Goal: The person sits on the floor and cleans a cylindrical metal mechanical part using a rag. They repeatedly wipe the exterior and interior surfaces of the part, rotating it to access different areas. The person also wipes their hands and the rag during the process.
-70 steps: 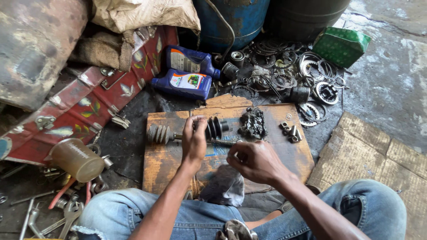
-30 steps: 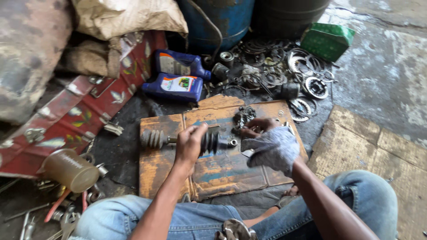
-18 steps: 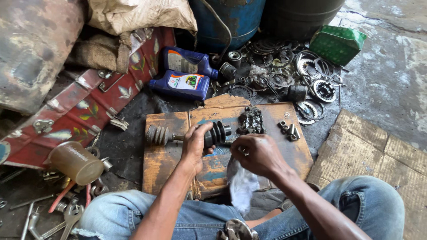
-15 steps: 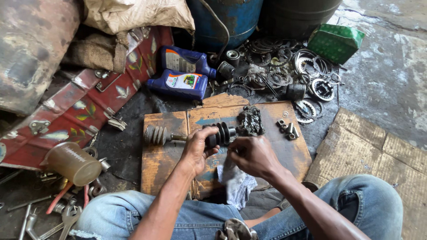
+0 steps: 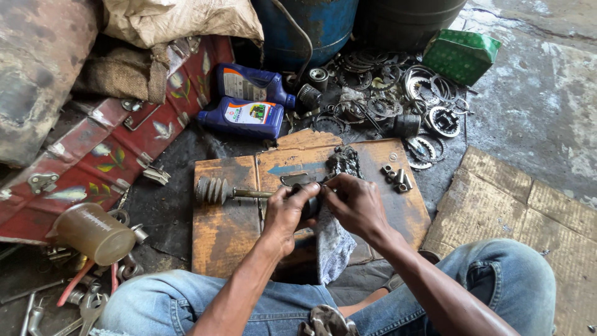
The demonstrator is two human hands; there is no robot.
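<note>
Shaft (image 5: 252,194) with ribbed rubber boot (image 5: 210,190) lying across wooden board (image 5: 227,233), left hand (image 5: 287,214) wrapped tight round its dark right end, right hand (image 5: 356,205) pinching that same end from 3 o'clock, grey rag (image 5: 333,246) hanging down below. Could slip out of greasy fingers and roll into black grease lump (image 5: 346,162) at 12 o'clock. Brown jug (image 5: 90,233) at 8 o'clock tipped over, two blue bottles (image 5: 245,117) at 11 o'clock capped, green box (image 5: 460,56) at 1 o'clock shut, insides hidden.
</note>
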